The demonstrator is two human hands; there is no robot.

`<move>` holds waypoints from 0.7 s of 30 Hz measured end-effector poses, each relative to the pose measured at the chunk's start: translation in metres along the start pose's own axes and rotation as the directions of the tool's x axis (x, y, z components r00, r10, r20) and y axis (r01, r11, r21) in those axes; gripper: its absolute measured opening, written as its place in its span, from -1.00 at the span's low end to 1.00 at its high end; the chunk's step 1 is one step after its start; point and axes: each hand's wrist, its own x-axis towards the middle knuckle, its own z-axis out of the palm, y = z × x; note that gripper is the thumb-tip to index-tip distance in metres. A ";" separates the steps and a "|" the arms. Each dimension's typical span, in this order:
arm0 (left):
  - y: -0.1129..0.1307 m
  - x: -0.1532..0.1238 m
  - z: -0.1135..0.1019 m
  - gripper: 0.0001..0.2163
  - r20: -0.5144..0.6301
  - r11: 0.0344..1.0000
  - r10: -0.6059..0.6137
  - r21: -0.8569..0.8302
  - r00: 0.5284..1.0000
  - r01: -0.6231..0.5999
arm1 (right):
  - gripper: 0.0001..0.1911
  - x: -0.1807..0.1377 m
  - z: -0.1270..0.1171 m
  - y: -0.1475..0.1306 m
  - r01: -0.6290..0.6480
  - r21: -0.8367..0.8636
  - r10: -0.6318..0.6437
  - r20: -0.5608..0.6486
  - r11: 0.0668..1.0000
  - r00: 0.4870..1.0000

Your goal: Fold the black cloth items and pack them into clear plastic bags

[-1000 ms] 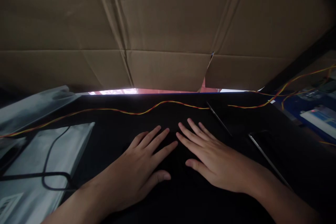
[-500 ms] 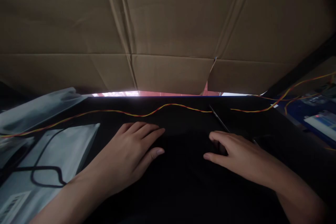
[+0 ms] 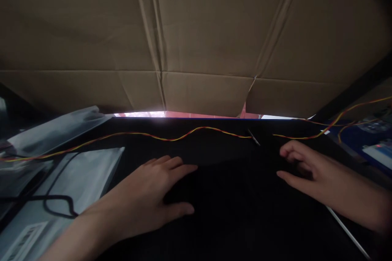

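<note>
My left hand (image 3: 159,191) lies palm down with its fingers stretched out and the thumb apart. It rests on or just over a very dark surface (image 3: 220,212) and holds nothing that I can see. To the right, my right hand (image 3: 306,171) hovers with thumb and curled fingers apart and nothing visible between them. A thin, light-edged strip (image 3: 254,138) shows left of and beyond the right hand, beside a dark shape too dim to name. Below the right wrist runs a pale narrow edge (image 3: 347,230). A twisted red-and-yellow wire (image 3: 183,135) crosses behind both hands.
Large cardboard (image 3: 202,40) rises across the back. At left are a translucent plastic bag (image 3: 58,130), a flatter pale bag (image 3: 88,175) with a barcode label (image 3: 26,238), and a black cable (image 3: 61,197). A white-and-blue device (image 3: 379,155) with a red light sits at right.
My right hand has moved right, away from the thin strip. My left thumb has spread lower, away from the fingers. The view has shifted slightly, and the pale edge below the right wrist has come into sight.
</note>
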 end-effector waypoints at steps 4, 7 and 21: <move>0.010 0.007 0.008 -0.46 0.021 0.996 0.020 -0.090 1.000 -0.018 | -0.61 -0.011 0.013 -0.049 -0.019 -0.083 0.027 0.097 0.996 0.995; 0.009 0.012 0.014 -0.70 -0.025 0.987 0.033 -0.156 0.999 -0.036 | -0.72 -0.010 0.027 -0.111 0.113 0.063 -0.118 0.089 0.992 0.989; 0.021 0.004 0.008 -0.49 -0.250 0.983 0.152 -0.067 0.956 -0.173 | -0.78 0.020 0.059 -0.089 0.485 0.283 -0.560 0.350 0.827 0.751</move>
